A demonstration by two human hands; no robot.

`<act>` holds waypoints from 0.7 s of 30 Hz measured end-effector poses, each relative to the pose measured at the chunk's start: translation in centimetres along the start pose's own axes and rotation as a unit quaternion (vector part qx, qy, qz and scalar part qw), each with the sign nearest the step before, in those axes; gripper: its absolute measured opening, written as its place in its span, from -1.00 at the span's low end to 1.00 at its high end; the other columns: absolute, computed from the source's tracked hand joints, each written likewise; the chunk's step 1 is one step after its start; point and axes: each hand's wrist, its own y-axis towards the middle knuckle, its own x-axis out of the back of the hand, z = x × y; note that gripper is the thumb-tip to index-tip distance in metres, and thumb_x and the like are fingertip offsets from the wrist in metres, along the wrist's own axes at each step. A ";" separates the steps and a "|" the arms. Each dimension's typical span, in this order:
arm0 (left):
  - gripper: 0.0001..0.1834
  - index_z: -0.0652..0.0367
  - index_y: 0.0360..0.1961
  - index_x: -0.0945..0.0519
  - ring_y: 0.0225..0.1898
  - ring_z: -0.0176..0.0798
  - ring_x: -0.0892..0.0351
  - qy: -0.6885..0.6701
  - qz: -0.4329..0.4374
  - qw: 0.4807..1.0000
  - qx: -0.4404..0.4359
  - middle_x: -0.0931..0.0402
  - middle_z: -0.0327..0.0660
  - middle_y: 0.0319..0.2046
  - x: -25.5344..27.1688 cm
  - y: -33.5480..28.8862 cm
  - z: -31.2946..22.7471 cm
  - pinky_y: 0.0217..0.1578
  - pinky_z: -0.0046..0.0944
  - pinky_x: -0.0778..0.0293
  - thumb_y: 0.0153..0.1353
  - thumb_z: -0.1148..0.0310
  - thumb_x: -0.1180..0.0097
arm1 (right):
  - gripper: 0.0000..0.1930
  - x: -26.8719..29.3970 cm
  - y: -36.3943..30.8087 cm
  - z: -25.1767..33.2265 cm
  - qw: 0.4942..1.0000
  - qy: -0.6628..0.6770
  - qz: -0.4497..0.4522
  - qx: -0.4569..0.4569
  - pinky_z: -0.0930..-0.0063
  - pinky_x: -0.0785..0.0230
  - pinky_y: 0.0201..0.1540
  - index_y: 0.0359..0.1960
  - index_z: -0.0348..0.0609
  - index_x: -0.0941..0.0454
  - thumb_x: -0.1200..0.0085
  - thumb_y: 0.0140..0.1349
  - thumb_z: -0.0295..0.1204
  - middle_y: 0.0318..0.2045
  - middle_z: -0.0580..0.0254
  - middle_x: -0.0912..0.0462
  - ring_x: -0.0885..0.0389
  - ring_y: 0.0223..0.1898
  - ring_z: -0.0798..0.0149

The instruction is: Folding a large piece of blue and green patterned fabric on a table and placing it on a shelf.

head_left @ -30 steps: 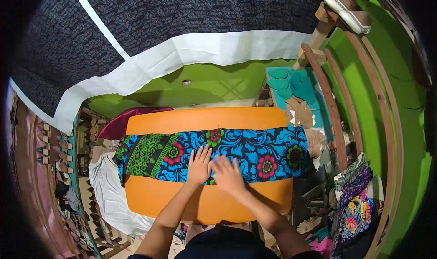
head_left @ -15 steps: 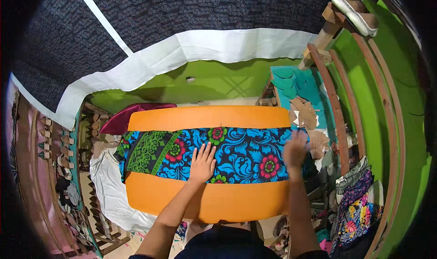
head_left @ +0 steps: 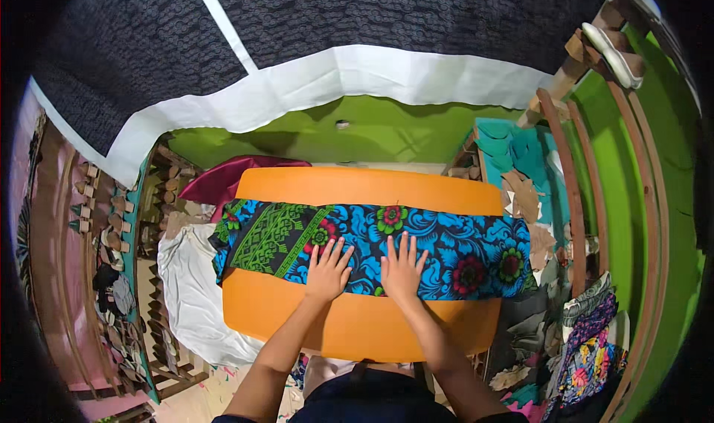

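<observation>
A long strip of patterned cloth (head_left: 364, 229), black and blue with red flowers and a green band near its left end, lies across an orange table (head_left: 357, 326). Its two ends reach the table's left and right edges. My left hand (head_left: 327, 270) rests flat on the cloth left of the middle, fingers spread. Beside it, my right hand (head_left: 402, 269) lies palm down on the same cloth, its fingers also apart. Neither hand grips anything. The cloth looks mostly smooth.
Dark red cloth (head_left: 234, 181) lies behind the table's left part, and white cloth (head_left: 190, 296) hangs at its left. Wooden racks (head_left: 119, 237) stand on the left, wooden rails (head_left: 565, 192) on the right. A teal surface with scraps (head_left: 498, 136) adjoins the far right. Colourful fabric (head_left: 591, 348) hangs at right.
My right hand, blurred earlier at the cloth's right end, has moved left to lie near my left hand. The whole scene has shifted slightly rightward in view.
</observation>
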 end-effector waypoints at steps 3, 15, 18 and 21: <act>-0.47 -0.10 0.20 -0.26 0.28 -0.15 -0.04 -0.029 -0.017 0.999 0.005 -0.09 -0.21 0.26 0.3 -0.3 1.6 0.23 0.10 0.12 0.19 0.10 0.14 | -0.51 -0.8 0.7 4.3 1.000 0.022 0.003 0.011 -0.29 0.26 0.20 0.19 0.14 -0.25 0.12 0.19 -0.18 0.26 0.05 -0.10 0.01 0.29 -0.01; -0.51 -0.04 0.17 -0.30 0.24 -0.15 -0.09 -0.034 -0.007 0.999 -0.037 -0.15 -0.21 0.22 1.6 -3.6 21.8 0.23 -0.05 0.02 0.18 0.17 0.14 | -0.54 -3.8 0.9 9.7 0.999 -0.014 -0.010 0.046 -0.22 0.19 0.21 0.18 0.17 -0.25 0.16 0.22 -0.19 0.24 0.14 -0.15 -0.03 0.27 -0.02; -0.49 -0.06 0.19 -0.27 0.25 -0.18 -0.08 0.036 -0.024 0.999 -0.007 -0.14 -0.20 0.23 2.1 -4.3 25.4 0.23 -0.01 0.05 0.18 0.18 0.13 | -0.55 -3.5 1.0 10.2 0.999 -0.023 -0.007 0.043 -0.25 0.25 0.21 0.20 0.15 -0.22 0.20 0.24 -0.24 0.26 0.13 -0.11 0.01 0.28 -0.04; -0.47 0.09 0.19 -0.24 0.26 -0.09 -0.05 -0.017 -0.090 0.992 0.083 -0.07 -0.14 0.25 3.1 -5.0 27.0 0.23 0.06 0.09 0.17 0.25 0.10 | -0.54 -4.2 0.9 11.4 0.998 -0.056 -0.007 -0.033 -0.29 0.28 0.20 0.21 0.07 -0.20 0.21 0.24 -0.27 0.27 0.10 -0.06 0.05 0.29 -0.10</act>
